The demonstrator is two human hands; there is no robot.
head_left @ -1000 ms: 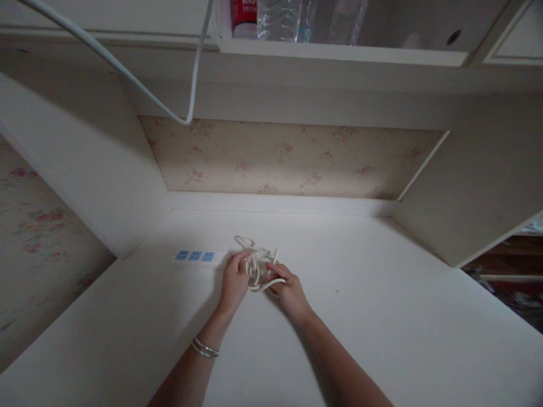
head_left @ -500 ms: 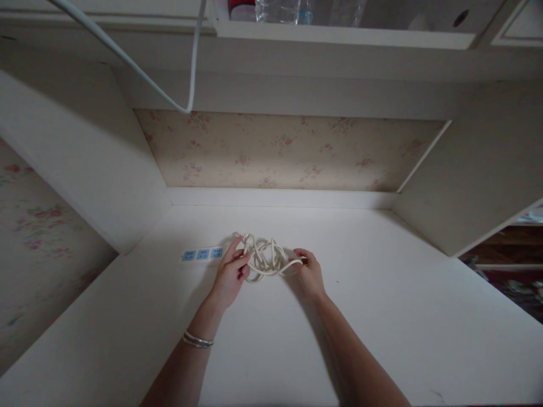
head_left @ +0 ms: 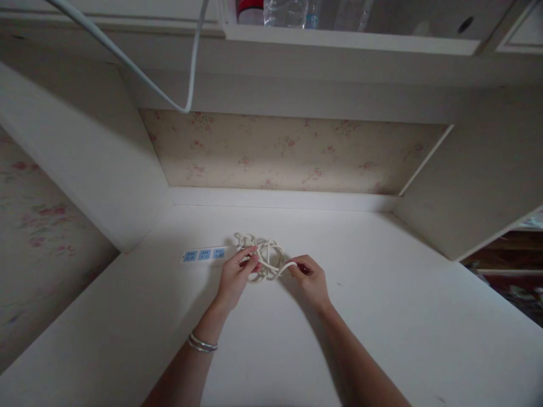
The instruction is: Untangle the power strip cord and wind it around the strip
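From the head camera, a tangled white cord (head_left: 265, 257) lies bunched on the white table (head_left: 382, 316), just right of a power strip (head_left: 203, 255) with blue sockets. The left hand (head_left: 235, 278), bangles on its wrist, has its fingers pinched on the left side of the bundle, while the right hand (head_left: 311, 280) has its fingers clamped on a loop drawn out to the right. Above, a white cable (head_left: 139, 79) hangs below a shelf holding plastic bottles (head_left: 297, 8).

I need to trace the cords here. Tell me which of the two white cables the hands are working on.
The tangled cream cable lying on the desk, gripped by the left hand and right hand. The other cable hangs overhead, untouched.
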